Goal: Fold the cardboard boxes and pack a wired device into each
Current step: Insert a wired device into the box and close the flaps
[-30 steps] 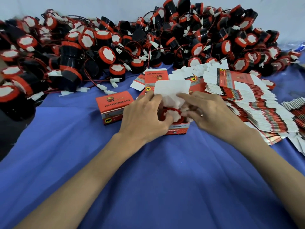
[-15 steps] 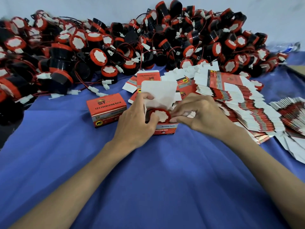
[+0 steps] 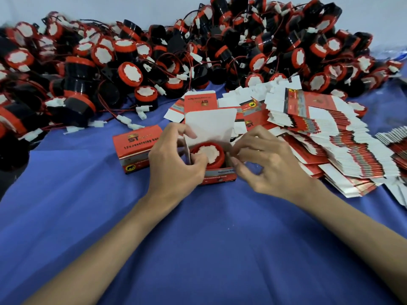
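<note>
A small red cardboard box (image 3: 218, 173) stands open on the blue cloth, its white lid flap (image 3: 209, 126) raised behind. Inside sits a round red-and-black wired device (image 3: 208, 155), white face up. My left hand (image 3: 174, 164) grips the box's left side, thumb on the lid's edge and fingertips at the device's rim. My right hand (image 3: 268, 164) pinches the box's right side flap between thumb and forefinger. A closed red box (image 3: 134, 148) lies just left of my left hand.
A big heap of red-and-black wired devices (image 3: 176, 51) with white connectors fills the back of the table. Fanned stacks of flat unfolded boxes (image 3: 330, 139) lie to the right. Blue cloth (image 3: 198, 238) covers the near part of the table.
My fingers have come off the top of the device and shifted to the box's side flaps. The device now shows fully inside the box.
</note>
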